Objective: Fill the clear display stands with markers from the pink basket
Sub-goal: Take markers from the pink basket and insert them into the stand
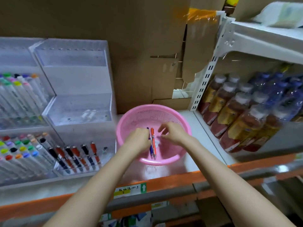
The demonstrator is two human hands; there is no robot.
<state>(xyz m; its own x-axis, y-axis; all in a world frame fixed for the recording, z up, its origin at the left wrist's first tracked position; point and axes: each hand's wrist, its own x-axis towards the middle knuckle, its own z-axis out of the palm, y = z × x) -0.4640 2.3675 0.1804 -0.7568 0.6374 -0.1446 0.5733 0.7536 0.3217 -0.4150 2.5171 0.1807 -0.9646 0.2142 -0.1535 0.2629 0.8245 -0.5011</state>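
Inside the pink basket (154,106), by the shelf's (203,138) front edge, the blue marker (151,150) is gripped by the left hand (139,140); the right hand (174,133) is held loose, empty. The adjoining orange marker (153,142) could be dragged out.

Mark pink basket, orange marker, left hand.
pink basket (157,162): head view, near rim.
orange marker (153,141): head view, middle of barrel.
left hand (139,140): head view, back of the hand.
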